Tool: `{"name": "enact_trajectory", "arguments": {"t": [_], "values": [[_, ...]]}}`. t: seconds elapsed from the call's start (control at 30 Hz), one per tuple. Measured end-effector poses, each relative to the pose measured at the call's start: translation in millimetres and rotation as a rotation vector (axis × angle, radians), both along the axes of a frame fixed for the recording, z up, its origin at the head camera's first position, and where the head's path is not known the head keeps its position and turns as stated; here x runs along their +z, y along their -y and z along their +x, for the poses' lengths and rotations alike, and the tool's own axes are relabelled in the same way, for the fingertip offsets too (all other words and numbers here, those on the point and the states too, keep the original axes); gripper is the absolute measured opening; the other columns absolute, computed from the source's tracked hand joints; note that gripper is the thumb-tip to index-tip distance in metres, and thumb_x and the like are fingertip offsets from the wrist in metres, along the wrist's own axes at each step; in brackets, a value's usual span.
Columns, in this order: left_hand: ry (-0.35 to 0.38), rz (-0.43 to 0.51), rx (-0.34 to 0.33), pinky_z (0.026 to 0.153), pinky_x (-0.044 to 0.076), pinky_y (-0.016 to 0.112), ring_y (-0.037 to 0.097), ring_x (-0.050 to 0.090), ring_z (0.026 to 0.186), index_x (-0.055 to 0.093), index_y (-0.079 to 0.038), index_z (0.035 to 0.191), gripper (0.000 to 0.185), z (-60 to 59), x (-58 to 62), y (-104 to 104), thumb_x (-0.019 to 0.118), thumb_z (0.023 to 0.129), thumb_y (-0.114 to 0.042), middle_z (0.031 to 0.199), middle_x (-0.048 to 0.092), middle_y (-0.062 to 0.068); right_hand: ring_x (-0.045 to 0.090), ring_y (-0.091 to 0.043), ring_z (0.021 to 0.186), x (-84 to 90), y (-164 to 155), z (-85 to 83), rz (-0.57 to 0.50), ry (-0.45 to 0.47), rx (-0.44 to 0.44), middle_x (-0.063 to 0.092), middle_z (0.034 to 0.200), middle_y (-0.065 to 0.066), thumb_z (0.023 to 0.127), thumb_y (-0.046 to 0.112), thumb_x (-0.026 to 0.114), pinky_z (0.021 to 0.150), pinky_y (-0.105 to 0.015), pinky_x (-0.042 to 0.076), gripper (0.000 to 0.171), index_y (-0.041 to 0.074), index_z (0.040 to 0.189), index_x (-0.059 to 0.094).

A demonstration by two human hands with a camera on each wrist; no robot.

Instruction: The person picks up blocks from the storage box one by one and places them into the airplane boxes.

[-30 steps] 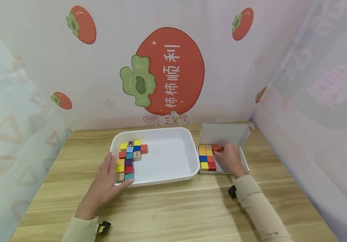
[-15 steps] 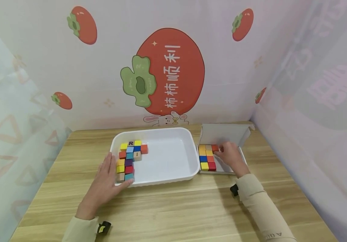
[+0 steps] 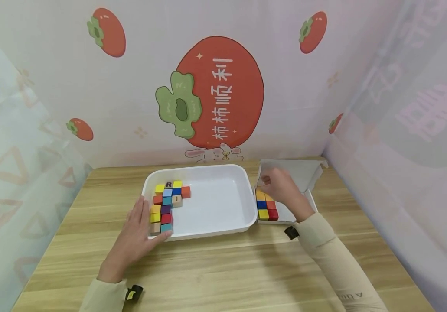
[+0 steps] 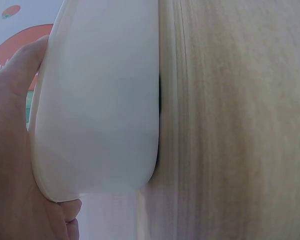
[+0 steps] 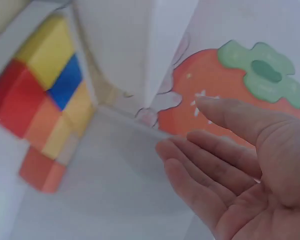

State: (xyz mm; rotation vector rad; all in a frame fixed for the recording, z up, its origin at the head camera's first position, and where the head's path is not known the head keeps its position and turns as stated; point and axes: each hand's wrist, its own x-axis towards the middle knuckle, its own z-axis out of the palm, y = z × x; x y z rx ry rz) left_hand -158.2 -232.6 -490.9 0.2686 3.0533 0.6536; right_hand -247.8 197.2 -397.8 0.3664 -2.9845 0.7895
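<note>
My left hand (image 3: 133,238) rests on the near-left corner of a white tray (image 3: 211,210), thumb along the near rim and fingers extended by the left wall. Inside that tray, coloured cubes (image 3: 165,209) cluster at the left. To its right stands a white cardboard box (image 3: 285,215) with its lid raised and several cubes packed on its left side. My right hand (image 3: 283,190) hovers over the box's back left, hiding some cubes in the head view. In the right wrist view its fingers are loosely bent and hold nothing; an orange-red cube (image 5: 42,170) sits at the end of the back row.
Both containers stand side by side on a wooden table (image 3: 215,273), the box close against the tray's right end. The box lid (image 3: 299,170) rises at the back. Behind the table hangs a printed backdrop (image 3: 223,99), with pale side sheets to left and right.
My right hand had its fingers at the orange-red cube in the box's back row; it has let go and moved up and left. My left hand and the tray stay put.
</note>
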Motion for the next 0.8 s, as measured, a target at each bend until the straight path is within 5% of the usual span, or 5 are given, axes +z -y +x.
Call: {"name": "enact_trajectory", "arguments": {"t": [0.37,0.8], "values": [[-0.006,-0.004,0.0,0.128,0.013,0.074,0.045,-0.001,0.165,-0.006,-0.002,0.168,0.128,0.6,-0.1,-0.1,0.063,0.089,-0.077,0.178,-0.011,0.019,0.075,-0.027,0.114,14.5,63.8,-27.1,0.048,0.021,0.168,0.078,0.124,-0.012,0.094,0.024,0.082,0.097,-0.042,0.064,0.037,0.007,0.127,0.076],[0.009,0.001,0.009,0.128,0.012,0.074,0.044,-0.003,0.165,-0.006,-0.004,0.169,0.129,1.1,0.3,-0.1,0.061,0.089,-0.079,0.179,-0.013,0.016,0.072,-0.024,0.117,-16.1,136.1,-70.0,0.026,0.111,0.392,0.077,0.124,-0.008,0.092,0.018,0.084,0.102,-0.037,0.061,0.036,0.01,0.127,0.076]]}}
